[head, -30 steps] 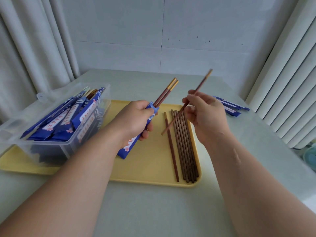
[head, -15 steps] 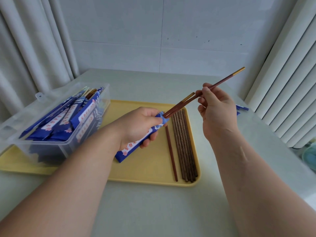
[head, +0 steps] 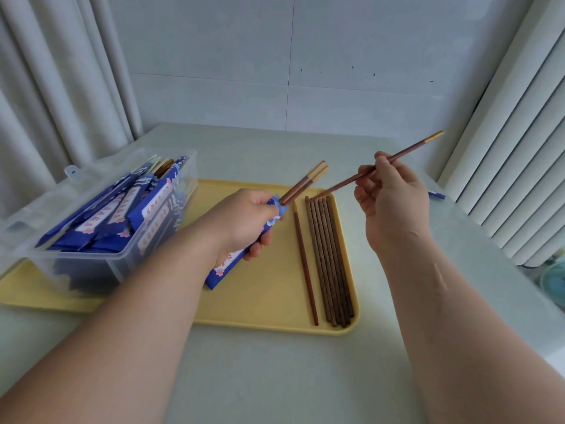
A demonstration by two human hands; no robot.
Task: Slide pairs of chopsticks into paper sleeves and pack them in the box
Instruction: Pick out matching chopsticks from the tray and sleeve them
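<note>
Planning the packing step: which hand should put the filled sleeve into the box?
Left. The left hand grips the sleeve with two chopsticks in it, and the box stands on its side. The right hand pinches a loose chopstick.

A tilted blue paper sleeve (head: 219,272) shows two gold-tipped chopsticks (head: 303,182) protruding; a third chopstick (head: 403,153) is raised at its right. Loose brown chopsticks (head: 330,261) lie alongside; sleeved pairs (head: 107,215) fill the clear box (head: 190,166).

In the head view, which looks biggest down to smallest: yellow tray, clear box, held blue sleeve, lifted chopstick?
1. yellow tray
2. clear box
3. Unsure: the lifted chopstick looks longer, the blue sleeve wider but partly covered.
</note>
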